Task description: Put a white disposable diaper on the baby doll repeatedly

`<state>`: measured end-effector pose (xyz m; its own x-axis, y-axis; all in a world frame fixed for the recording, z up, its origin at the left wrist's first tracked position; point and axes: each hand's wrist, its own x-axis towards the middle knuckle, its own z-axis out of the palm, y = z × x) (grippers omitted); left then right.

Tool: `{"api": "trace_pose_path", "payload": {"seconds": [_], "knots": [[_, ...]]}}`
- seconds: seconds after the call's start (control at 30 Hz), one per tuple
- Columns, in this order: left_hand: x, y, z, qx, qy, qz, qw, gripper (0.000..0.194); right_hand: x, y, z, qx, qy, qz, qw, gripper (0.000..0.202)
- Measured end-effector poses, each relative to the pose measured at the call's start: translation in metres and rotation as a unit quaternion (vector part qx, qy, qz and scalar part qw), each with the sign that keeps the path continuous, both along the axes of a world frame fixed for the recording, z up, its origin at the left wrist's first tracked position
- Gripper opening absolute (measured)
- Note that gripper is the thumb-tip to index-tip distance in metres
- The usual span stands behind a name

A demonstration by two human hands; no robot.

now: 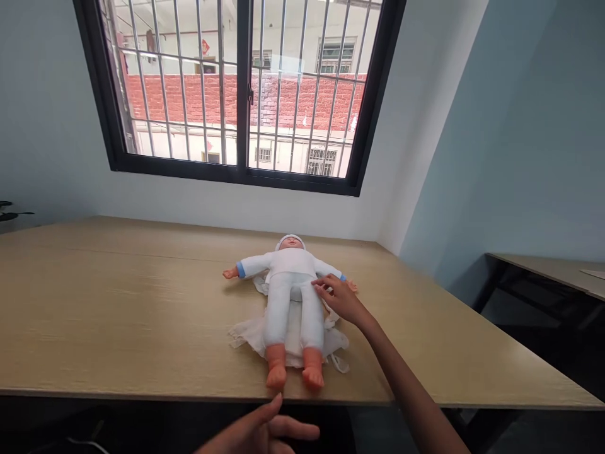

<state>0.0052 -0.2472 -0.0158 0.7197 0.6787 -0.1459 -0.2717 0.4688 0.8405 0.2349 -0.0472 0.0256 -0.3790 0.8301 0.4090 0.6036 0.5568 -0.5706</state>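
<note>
A baby doll (pixel 290 277) in a white top and pale trousers lies on its back on the table, feet toward me, arms spread out. Beneath its legs is a crumpled thin white cloth (pixel 250 332) with a loose tie at its right edge; the doll hides much of it. My right hand (pixel 336 297) rests at the doll's hip, fingers slightly bent and apart, the tips at the trousers without a grip. Below the table's front edge, near the doll's feet, my left hand (pixel 278 434) has its thumb and fingers spread and holds nothing.
The wooden table (pixel 118 302) reaches back to the wall under a barred window (pixel 241 94). Its front edge runs just past the doll's feet. At the right stands another table (pixel 543 268). Dark leaves (pixel 12 213) show at the far left.
</note>
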Motion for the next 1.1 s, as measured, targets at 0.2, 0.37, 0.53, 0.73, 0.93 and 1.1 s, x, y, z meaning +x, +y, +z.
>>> {"api": "trace_pose_path", "payload": {"seconds": [0.2, 0.37, 0.53, 0.73, 0.93, 1.1], "knots": [[-0.019, 0.085, 0.082, 0.388, 0.239, 0.259, 0.852, 0.032, -0.023, 0.022, -0.002, 0.079, 0.007, 0.004, 0.997, 0.027], [-0.006, 0.194, 0.066, 0.551, 0.333, 0.36, 0.675, 0.013, -0.028, 0.034, -0.017, 0.12, 0.087, -0.055, 0.987, 0.016], [-0.004, 0.229, 0.045, 0.58, 0.354, 0.328, 0.656, 0.01, -0.026, 0.041, -0.026, 0.121, 0.126, -0.088, 0.981, 0.016], [-0.007, 0.228, 0.039, 0.594, 0.345, 0.362, 0.63, 0.018, -0.028, 0.045, -0.029, 0.133, 0.139, -0.076, 0.978, 0.016], [-0.009, 0.231, 0.033, 0.585, 0.318, 0.369, 0.648, 0.01, -0.029, 0.044, -0.031, 0.075, 0.185, -0.071, 0.977, 0.019], [-0.007, 0.231, 0.033, 0.586, 0.33, 0.374, 0.639, 0.017, -0.03, 0.045, -0.03, 0.068, 0.169, -0.074, 0.98, 0.019]]}}
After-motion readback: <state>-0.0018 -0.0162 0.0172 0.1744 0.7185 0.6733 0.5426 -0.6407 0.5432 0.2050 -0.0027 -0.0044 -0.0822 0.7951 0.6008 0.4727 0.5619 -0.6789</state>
